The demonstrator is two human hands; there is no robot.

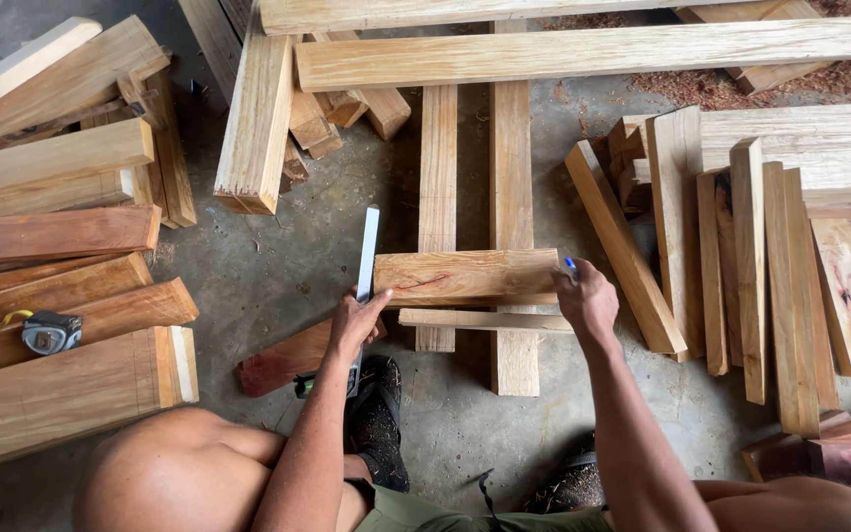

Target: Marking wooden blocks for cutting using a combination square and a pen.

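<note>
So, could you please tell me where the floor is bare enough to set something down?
Bare concrete floor lies between the left plank stack and the metal square. There is another patch below the short board, between the person's shoes. The right plank pile is crowded.

The short board [465,276] is pale sawn wood, matt, with a reddish streak in its grain. Against its left end lies a metal square [366,258], smooth with a dull sheen. Left of that board, stacked planks [51,296] look redder and rough-sawn. The floor [258,266] beneath is grey concrete, matt and scuffed.
</note>
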